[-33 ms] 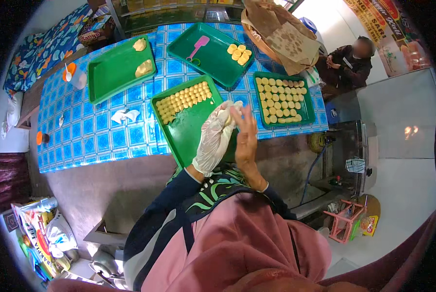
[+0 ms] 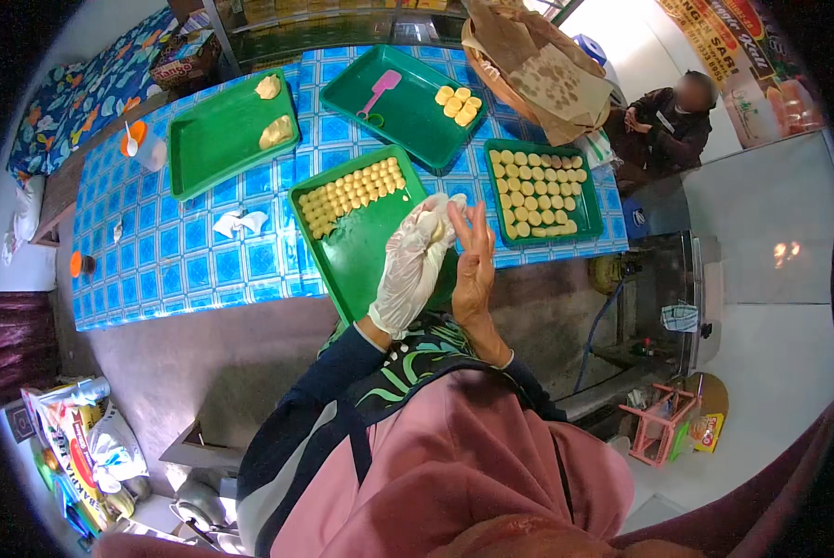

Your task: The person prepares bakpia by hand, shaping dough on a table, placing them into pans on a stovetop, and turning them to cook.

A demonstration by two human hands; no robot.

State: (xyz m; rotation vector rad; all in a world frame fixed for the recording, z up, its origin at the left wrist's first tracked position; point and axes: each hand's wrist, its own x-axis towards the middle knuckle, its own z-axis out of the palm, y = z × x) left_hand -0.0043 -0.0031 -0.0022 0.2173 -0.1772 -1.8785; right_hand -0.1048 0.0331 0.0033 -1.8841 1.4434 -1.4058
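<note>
My left hand (image 2: 409, 270), in a thin whitish plastic glove, is raised over the near right part of a green tray (image 2: 356, 270). Its fingers curl inward around something pale that I cannot make out. Close against its fingertips is my right hand (image 2: 473, 265), bare, with its fingers stretched out and holding nothing visible. Rows of small yellow dough balls (image 2: 356, 193) fill the far end of that tray. To the right, flat round dough pieces (image 2: 533, 191) stand in rows on a second green tray (image 2: 592, 223).
A dark green tray (image 2: 356, 84) farther back holds a pink spatula (image 2: 384, 86) and several yellow pieces (image 2: 457, 105). At the left, another green tray (image 2: 203, 144) carries two dough lumps (image 2: 275, 132). A crumpled white cloth (image 2: 240, 222) lies nearby. One person (image 2: 668, 121) sits at the right.
My right hand's fingers, blurred before, now show more sharply and sit a little differently beside the glove. My left hand stays in nearly the same place. The trays have not moved.
</note>
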